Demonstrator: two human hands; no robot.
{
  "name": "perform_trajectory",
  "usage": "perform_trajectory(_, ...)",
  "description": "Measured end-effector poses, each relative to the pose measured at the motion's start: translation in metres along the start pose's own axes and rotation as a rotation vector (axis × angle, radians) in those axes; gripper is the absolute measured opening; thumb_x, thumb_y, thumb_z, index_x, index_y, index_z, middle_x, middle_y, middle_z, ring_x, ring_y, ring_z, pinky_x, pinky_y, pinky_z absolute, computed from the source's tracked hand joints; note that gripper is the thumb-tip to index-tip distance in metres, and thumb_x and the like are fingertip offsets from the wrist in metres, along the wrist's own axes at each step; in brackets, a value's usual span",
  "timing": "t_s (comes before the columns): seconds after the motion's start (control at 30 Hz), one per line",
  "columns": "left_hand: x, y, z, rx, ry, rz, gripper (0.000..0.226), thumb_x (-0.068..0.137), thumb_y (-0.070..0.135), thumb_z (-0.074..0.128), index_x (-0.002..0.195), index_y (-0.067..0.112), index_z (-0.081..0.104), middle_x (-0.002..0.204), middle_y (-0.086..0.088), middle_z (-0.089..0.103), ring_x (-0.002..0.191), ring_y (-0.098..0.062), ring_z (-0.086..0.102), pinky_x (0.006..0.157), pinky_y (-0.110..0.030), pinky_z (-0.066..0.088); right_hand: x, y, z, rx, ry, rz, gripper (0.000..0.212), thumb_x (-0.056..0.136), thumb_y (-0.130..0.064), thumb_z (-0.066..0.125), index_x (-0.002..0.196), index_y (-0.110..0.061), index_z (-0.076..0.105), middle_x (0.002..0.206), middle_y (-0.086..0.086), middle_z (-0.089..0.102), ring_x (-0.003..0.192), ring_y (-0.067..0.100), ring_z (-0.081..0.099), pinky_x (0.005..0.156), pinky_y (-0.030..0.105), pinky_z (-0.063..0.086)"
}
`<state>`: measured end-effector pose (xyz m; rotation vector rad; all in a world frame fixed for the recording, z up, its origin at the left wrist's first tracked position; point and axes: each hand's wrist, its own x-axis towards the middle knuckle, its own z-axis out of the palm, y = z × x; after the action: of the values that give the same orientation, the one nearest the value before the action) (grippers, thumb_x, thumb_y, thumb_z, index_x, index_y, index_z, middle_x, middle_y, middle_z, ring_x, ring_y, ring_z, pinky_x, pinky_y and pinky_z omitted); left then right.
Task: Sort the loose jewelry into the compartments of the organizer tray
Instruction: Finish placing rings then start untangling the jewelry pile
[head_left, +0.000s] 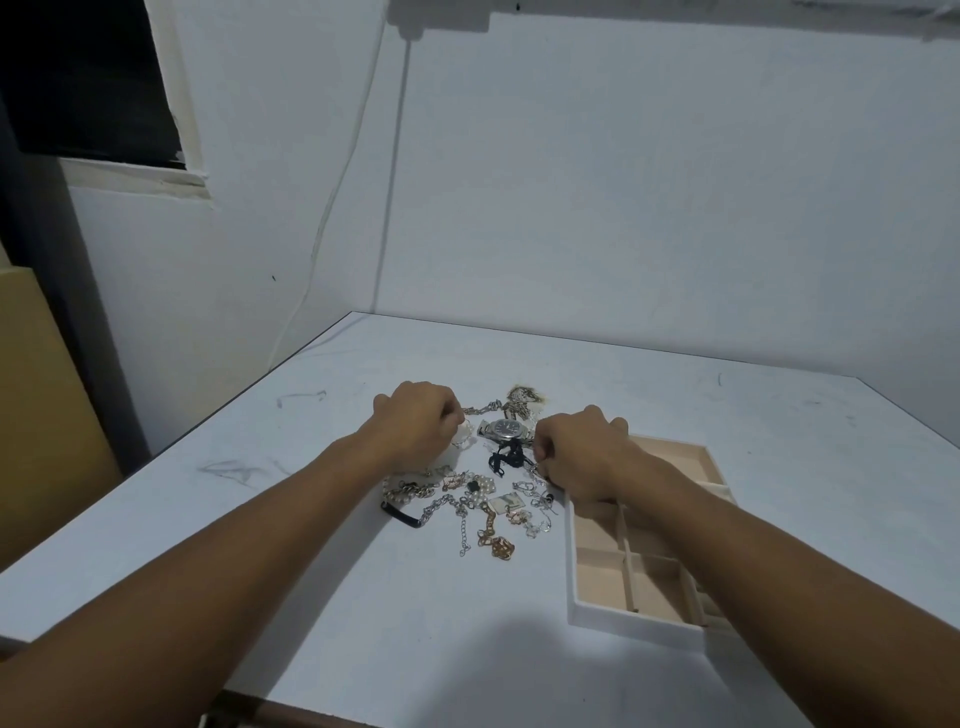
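Observation:
A heap of loose jewelry (483, 499) lies mid-table: silver and gold chains, pearls, a black cord piece (505, 460) and a silver wristwatch (506, 430). My left hand (415, 423) hovers over the heap's left side, fingers curled, pinching a small pale piece (464, 434). My right hand (584, 452) sits at the heap's right edge, fingers curled down onto a thin silver chain (535, 470); whether it holds the chain is unclear. The beige organizer tray (576, 610) with several compartments lies at the right, partly hidden under my right forearm.
The white table (311, 545) meets a white wall at the back and left. A thin cable (332, 208) hangs down the wall corner. A gold chain clump (522, 400) lies at the heap's far end. The table's front edge is near the bottom.

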<state>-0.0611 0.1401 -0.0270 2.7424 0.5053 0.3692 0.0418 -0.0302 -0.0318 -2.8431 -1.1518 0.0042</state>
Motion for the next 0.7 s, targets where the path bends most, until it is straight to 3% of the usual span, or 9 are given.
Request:
perform_trajectory(0.13,-0.003,0.0,-0.003,-0.057,-0.007,-0.004,0.023,0.099,0.028,0.044,0.106,0.018,0.063,0.11,0.003,0.065,0.105,-0.02,0.055,0.097,-0.042,0.041,-0.004,-0.001,-0.004,0.005,-0.024,-0.003,0.025,0.081,-0.004,0.048,0.091,-0.023,0.061,0.095,-0.003,0.068,0.102,0.024,0.048,0.078,0.037,0.029)
perform_trajectory(0.23,-0.008,0.002,-0.006,-0.119,0.002,0.005,0.02,0.099,0.029,0.046,0.102,0.019,0.062,0.101,0.005,0.063,0.102,-0.02,0.056,0.098,-0.045,0.042,-0.008,0.001,-0.014,0.136,-0.054,0.017,0.023,0.087,-0.011,0.044,0.08,-0.025,0.061,0.093,-0.006,0.067,0.103,0.023,0.049,0.087,0.039,0.04)
perform_trajectory(0.37,-0.012,0.012,-0.005,-0.173,0.019,0.042,0.014,0.098,0.029,0.049,0.095,0.023,0.06,0.09,0.011,0.059,0.099,-0.018,0.057,0.096,-0.042,0.043,-0.01,0.01,-0.029,0.269,0.002,0.005,0.024,0.088,-0.016,0.052,0.068,-0.03,0.056,0.089,-0.009,0.066,0.096,0.021,0.059,0.093,0.044,0.048)
perform_trajectory(0.47,-0.014,0.021,0.0,-0.23,0.003,0.066,0.012,0.096,0.031,0.054,0.086,0.027,0.061,0.08,0.019,0.06,0.093,-0.013,0.061,0.092,-0.037,0.046,-0.018,0.019,-0.041,0.301,0.03,-0.016,0.022,0.089,-0.019,0.056,0.071,-0.031,0.059,0.085,-0.012,0.066,0.09,0.016,0.061,0.087,0.037,0.05)
perform_trajectory(0.57,-0.016,0.032,0.007,-0.267,-0.011,0.092,0.011,0.094,0.032,0.057,0.084,0.029,0.062,0.088,0.012,0.068,0.091,-0.01,0.062,0.084,-0.03,0.048,-0.03,0.03,-0.048,0.316,0.035,-0.045,0.015,0.092,-0.019,0.059,0.079,-0.027,0.061,0.086,-0.01,0.065,0.085,0.014,0.058,0.068,0.021,0.042)
perform_trajectory(0.7,-0.018,0.048,0.016,-0.3,-0.038,0.118,0.01,0.092,0.029,0.059,0.085,0.026,0.066,0.09,0.009,0.069,0.088,-0.009,0.062,0.08,-0.027,0.048,-0.048,0.043,-0.047,0.32,0.018,-0.019,0.015,0.092,-0.016,0.058,0.081,-0.025,0.063,0.085,-0.008,0.067,0.078,0.011,0.059,0.061,0.015,0.039)
